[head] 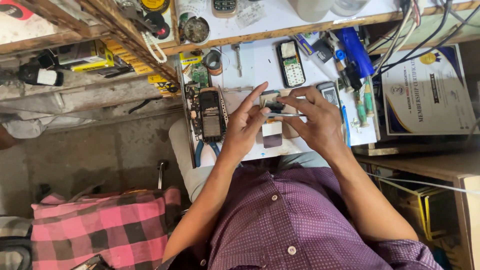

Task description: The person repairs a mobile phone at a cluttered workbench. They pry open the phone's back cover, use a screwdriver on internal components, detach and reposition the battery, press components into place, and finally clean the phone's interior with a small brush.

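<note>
Over a white work board (260,65) my two hands meet. My left hand (245,125) pinches a small dark phone part (274,105) between thumb and fingers, index finger stretched out. My right hand (315,120) grips thin metal tweezers (285,115) whose tips point left at that part. Below the part hangs a small dark square piece (272,135). An opened black phone body (210,115) lies left of my left hand. Another opened phone with a bare keypad (291,64) lies farther up the board.
Screwdrivers with green handles (367,100) and a blue tool (355,50) lie at the board's right. Blue-handled pliers (205,150) stick out under the black phone. A printed certificate (427,92) rests at far right, cables (415,35) above it. A pink checked cloth (100,225) lies lower left.
</note>
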### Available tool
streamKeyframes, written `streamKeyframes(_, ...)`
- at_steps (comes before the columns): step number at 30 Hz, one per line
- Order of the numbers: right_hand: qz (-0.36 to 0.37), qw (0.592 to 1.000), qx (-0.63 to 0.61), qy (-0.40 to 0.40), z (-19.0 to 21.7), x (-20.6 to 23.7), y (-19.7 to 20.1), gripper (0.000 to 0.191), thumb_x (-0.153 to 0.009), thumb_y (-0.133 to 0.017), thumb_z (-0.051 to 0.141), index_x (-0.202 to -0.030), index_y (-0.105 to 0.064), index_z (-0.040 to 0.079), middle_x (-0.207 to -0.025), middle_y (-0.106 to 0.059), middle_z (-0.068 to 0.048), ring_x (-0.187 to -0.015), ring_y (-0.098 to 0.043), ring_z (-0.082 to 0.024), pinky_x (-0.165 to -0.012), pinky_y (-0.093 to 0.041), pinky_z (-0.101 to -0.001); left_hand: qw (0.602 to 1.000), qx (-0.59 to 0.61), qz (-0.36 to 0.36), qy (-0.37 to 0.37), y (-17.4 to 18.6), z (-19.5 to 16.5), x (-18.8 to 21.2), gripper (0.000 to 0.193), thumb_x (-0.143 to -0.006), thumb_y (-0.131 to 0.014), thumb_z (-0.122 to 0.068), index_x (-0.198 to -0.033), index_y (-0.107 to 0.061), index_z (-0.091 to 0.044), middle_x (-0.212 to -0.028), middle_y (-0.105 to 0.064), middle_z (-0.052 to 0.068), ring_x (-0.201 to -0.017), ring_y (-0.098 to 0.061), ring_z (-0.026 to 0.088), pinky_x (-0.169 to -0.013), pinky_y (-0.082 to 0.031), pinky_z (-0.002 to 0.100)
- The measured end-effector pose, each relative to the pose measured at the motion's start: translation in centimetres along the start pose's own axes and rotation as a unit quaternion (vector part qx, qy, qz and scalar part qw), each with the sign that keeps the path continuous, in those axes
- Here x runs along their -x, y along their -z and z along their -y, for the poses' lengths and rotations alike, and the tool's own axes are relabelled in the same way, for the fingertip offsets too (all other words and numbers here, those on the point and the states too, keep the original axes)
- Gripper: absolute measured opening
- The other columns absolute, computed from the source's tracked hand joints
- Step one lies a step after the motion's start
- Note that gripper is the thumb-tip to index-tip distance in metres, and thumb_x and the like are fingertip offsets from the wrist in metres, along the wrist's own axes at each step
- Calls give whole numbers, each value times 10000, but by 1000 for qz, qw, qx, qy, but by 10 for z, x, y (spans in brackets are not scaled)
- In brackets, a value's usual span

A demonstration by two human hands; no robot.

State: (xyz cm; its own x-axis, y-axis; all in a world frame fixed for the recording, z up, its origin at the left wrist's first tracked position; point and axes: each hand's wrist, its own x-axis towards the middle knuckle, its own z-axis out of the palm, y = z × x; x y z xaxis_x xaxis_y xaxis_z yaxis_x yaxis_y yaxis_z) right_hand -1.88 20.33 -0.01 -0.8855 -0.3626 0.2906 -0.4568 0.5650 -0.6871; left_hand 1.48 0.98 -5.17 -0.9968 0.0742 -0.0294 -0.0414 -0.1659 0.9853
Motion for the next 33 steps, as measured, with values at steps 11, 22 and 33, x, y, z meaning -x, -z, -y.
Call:
streamKeyframes(11, 39, 998, -43, -32, -3, -17, -3, 231, -838, -867, 136, -1029, -753, 72, -1069, -741, -64, -900, -738, -206, -690, -559, -324, 992, 101, 69, 29, 7, 4, -1, 647, -1058, -647, -121, -1636, -358, -163, -974, -657, -49, -891, -507, 26, -836, -435, 180)
streamKeyframes(22, 56, 995, 4, 79, -3, -12, -2, 238, -846, -776, 4, -1075, -762, 66, -1078, -744, -78, -973, -745, -252, -789, -592, -339, 999, 21, 34, 26, 1, -3, -1, 624, -1002, -608, -15, -1587, -436, -147, -936, -654, -59, -798, -458, 4, -723, -397, 175)
streamKeyframes(33, -20, 994, -2, 104, 0, -7, -15, 174, -938, -738, -46, -1082, -673, 27, -1066, -744, -96, -923, -747, -259, -703, -570, -334, 998, -25, 22, 44, -1, 22, -7, 526, -1034, -613, -109, -1507, -457, 62, -1056, -772, 67, -863, -639, 58, -784, -521, 210)
